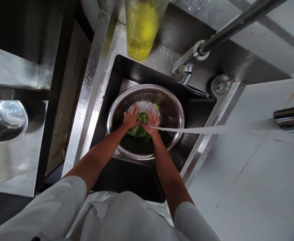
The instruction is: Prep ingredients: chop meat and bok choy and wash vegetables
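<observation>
A wide metal basin (179, 113) sits inside the dark sink (129, 179), with chopped green leafy vegetables (139, 131) in it. My left hand (131, 117) rests over the greens on the left, fingers stretched out and apart. Beside it, my right hand (151, 123) lies against the greens with its fingers spread too. A stream of water (194, 129) runs from the spout (291, 117) onto my right hand. Bubbly water (144, 105) shows beyond my fingertips. The undersides of both hands are hidden.
Behind the basin stands a clear container of yellow liquid (141, 36). A faucet base (184, 72) and its long pipe rise at the back right, near a round drain strainer (221, 84). Metal shelving with a shiny bowl (6, 120) is at left; a tiled wall (249, 167) borders the right.
</observation>
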The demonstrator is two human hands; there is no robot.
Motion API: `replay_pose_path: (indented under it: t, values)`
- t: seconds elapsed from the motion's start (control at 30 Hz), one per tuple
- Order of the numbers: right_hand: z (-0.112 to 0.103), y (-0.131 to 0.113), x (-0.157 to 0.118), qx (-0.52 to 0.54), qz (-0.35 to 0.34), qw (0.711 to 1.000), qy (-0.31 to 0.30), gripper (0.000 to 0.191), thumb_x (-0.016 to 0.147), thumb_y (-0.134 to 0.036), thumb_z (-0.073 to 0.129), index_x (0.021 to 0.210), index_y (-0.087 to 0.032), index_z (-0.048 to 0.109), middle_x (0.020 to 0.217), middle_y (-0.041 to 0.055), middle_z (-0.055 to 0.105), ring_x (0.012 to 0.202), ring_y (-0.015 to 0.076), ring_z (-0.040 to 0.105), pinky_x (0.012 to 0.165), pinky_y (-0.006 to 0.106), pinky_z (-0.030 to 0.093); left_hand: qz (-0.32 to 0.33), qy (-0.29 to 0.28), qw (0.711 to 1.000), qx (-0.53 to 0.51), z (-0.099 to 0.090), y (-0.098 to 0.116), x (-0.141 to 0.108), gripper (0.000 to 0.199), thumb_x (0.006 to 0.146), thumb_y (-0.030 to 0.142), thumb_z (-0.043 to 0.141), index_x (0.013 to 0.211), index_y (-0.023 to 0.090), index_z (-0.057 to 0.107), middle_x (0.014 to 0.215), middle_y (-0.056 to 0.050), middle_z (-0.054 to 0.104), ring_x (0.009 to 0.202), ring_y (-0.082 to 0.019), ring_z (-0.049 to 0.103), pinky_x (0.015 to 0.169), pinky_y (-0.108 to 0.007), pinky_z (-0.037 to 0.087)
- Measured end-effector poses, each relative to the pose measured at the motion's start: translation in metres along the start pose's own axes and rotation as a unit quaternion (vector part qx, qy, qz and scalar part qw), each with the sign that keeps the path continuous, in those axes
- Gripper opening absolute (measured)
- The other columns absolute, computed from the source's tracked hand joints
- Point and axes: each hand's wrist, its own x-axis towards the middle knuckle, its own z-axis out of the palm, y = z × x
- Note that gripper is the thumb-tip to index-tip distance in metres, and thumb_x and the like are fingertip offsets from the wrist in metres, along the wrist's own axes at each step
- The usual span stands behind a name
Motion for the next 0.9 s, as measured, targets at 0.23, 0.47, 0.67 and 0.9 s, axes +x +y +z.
replay_pose_path:
  t: [0.23,0.47,0.67,0.9]
  values:
    - [-0.004,-0.004,0.008,-0.043,-0.032,0.998,-0.029,0.079,0.085,-0.04,0.074,0.157,-0.019,0.049,0.167,0.0197,0.033,0.151,0.0437,0.028,0.116,0.063,0.041,0.061,-0.032,0.998,0.004,-0.012,-0.008,0.008,0.1,0.083,0.037,0.082,0.169,0.029,0.032,0.175,-0.016,0.031,0.156,-0.041,0.032,0.124,-0.065,0.03]
    - [0.006,0.001,0.001,-0.028,-0.051,0.998,-0.012,0.074,0.089,-0.032,0.069,0.155,-0.008,0.049,0.15,0.025,0.05,0.138,0.0415,0.042,0.118,0.06,0.04,0.093,-0.042,0.995,0.017,-0.006,-0.004,0.007,0.06,0.087,0.031,0.078,0.145,0.023,0.063,0.155,-0.02,0.054,0.148,-0.044,0.041,0.124,-0.067,0.028]
    - [0.012,0.003,0.014,0.042,-0.069,0.997,-0.019,0.045,0.097,-0.024,0.059,0.138,-0.006,0.066,0.141,0.0219,0.057,0.135,0.0339,0.048,0.121,0.055,0.036,0.072,-0.069,0.995,-0.025,-0.008,-0.01,0.021,0.041,0.092,0.03,0.073,0.132,0.022,0.07,0.132,-0.021,0.066,0.138,-0.043,0.053,0.118,-0.057,0.038]
    - [0.0,0.023,-0.029,0.049,0.004,0.996,0.072,0.062,0.096,-0.043,0.066,0.152,-0.018,0.057,0.163,0.0192,0.042,0.15,0.0364,0.038,0.124,0.06,0.033,-0.087,0.022,0.995,-0.042,-0.007,-0.005,-0.018,0.06,0.097,0.058,0.063,0.147,0.024,0.059,0.157,-0.021,0.047,0.144,-0.046,0.045,0.113,-0.063,0.042]
